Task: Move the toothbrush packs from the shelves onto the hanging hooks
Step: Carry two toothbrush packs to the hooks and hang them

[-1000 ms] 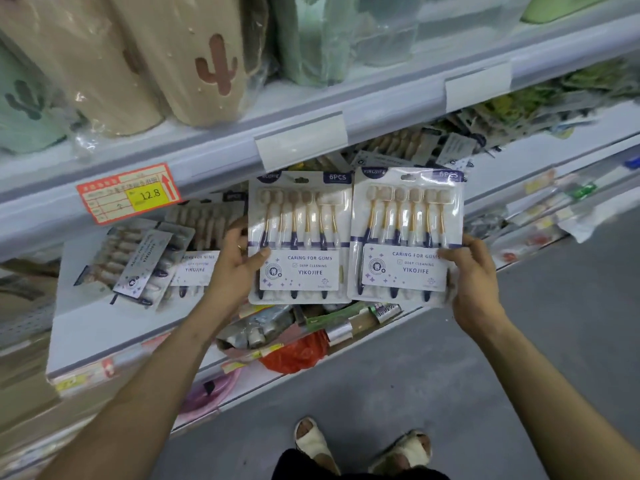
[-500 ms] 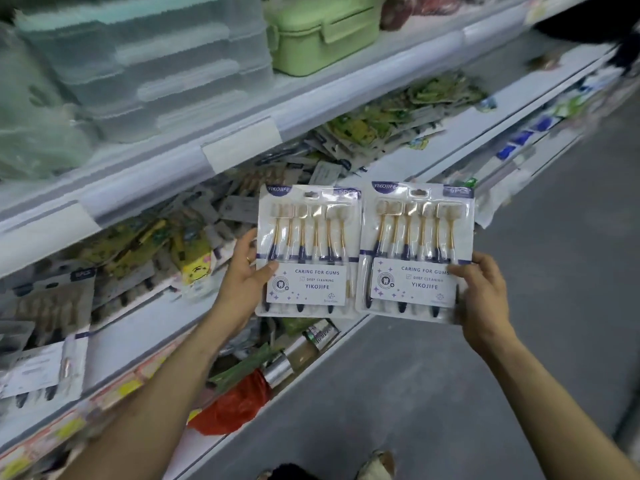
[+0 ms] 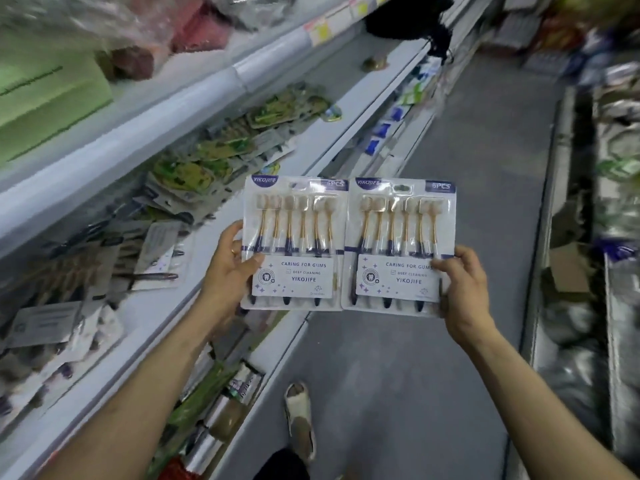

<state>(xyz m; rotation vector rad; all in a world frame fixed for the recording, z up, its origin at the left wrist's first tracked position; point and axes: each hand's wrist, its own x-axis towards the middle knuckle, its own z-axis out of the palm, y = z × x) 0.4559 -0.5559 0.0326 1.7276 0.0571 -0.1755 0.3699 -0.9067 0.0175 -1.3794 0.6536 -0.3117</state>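
Observation:
Two white YIKOJIFE toothbrush packs with gold and navy brushes are held upright side by side over the aisle. My left hand (image 3: 230,266) grips the left pack (image 3: 294,242) at its lower left edge, thumb on the front. My right hand (image 3: 462,289) grips the right pack (image 3: 394,245) at its lower right edge. More toothbrush packs (image 3: 104,271) lie flat on the shelf (image 3: 159,306) to the left. No hanging hooks are in view.
White shelving runs along the left with green and grey packets (image 3: 221,157) and price labels. Bottles and tubes (image 3: 225,407) sit on the bottom shelf. Grey aisle floor (image 3: 450,202) stretches ahead, with goods (image 3: 616,237) stacked on the right. My sandalled foot (image 3: 299,417) is below.
The view has swung right, down the aisle. Both packs stay held side by side and have shifted away from the shelf over the floor.

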